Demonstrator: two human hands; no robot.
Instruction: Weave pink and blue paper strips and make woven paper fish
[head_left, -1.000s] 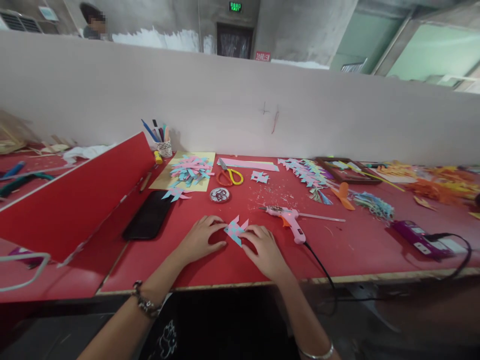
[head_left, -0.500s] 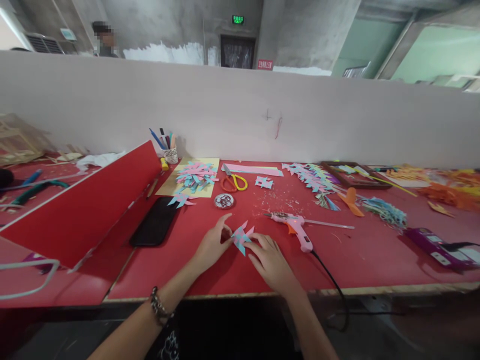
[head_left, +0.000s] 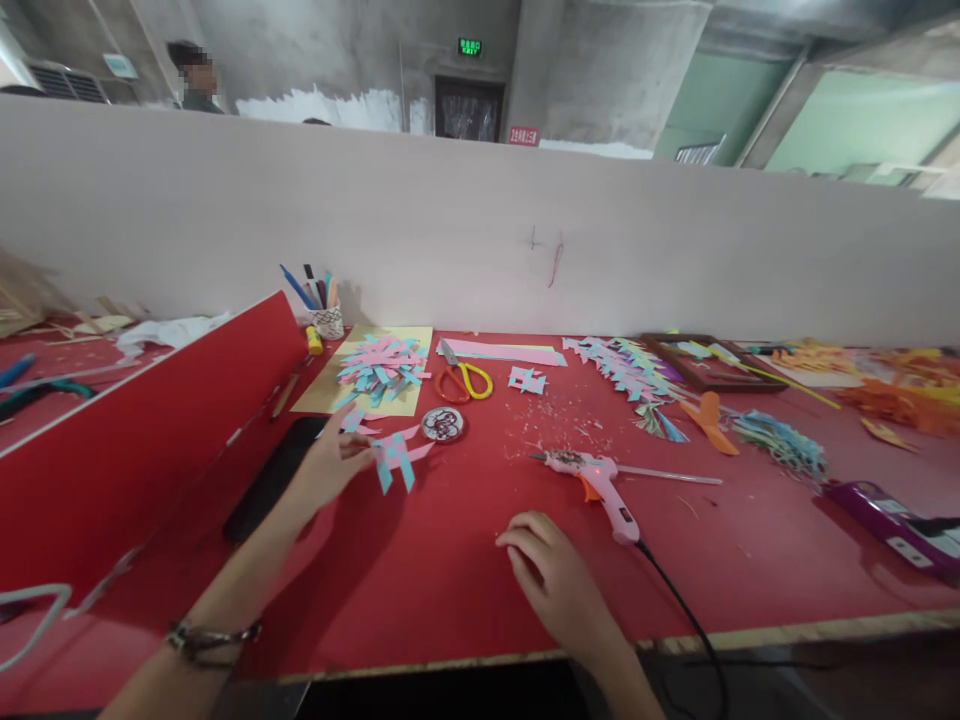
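Observation:
My left hand (head_left: pixel 330 470) pinches the edge of a woven paper fish (head_left: pixel 394 455) in pink and light blue, raised over the table near the phone. Beside those fingers lies a second woven piece (head_left: pixel 358 420), partly covered by the hand. My right hand (head_left: pixel 551 575) rests on the red table with its fingers loosely bent and slightly apart, and nothing shows in them. To its right is a pink hot glue gun (head_left: pixel 600 480) with a clear glue stick in its back. A black phone (head_left: pixel 270 485) lies under my left forearm.
Yellow-and-red scissors (head_left: pixel 465 380), a round tin (head_left: pixel 443 425) and a pile of paper strips (head_left: pixel 382 362) stand behind my hands. A small woven piece (head_left: pixel 527 380) lies farther right. A red board (head_left: pixel 172 440) rises at left; the glue gun's cord (head_left: pixel 682 590) drops off the front edge.
My left hand has carried the paper fish left and away from me, toward the other woven piece. My right hand has let go of the fish and stays near the table's front.

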